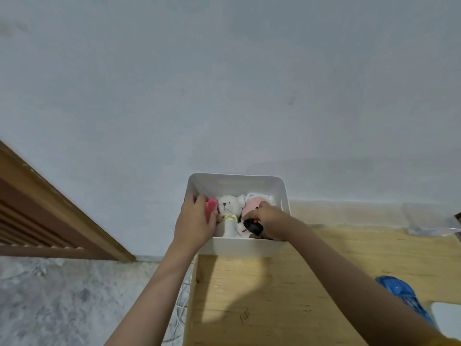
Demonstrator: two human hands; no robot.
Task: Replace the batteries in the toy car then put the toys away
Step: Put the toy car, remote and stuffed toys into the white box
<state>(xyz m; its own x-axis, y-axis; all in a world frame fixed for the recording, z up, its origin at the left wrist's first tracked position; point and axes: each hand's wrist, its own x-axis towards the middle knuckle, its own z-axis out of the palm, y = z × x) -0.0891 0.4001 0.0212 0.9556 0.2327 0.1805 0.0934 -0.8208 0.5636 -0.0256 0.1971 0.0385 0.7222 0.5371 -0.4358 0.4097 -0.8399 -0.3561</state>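
A white plastic bin [249, 247] stands at the far left corner of the wooden table [287, 295], against the wall. Inside it lie a white plush bear [228, 204] with a yellow ribbon and a pink plush toy [250, 206]. My left hand [195, 221] reaches into the bin's left side and grips a red-pink object [210, 206]. My right hand [270, 219] reaches into the right side and holds a small black item with a red dot [253, 226]; whether that item is the toy car, I cannot tell.
A clear plastic container [429, 218] sits at the table's far right. A blue item [401, 293] and a white corner [447, 320] lie at the near right. White cables [182, 303] hang off the table's left edge above the grey floor. A wooden door frame [62, 208] stands left.
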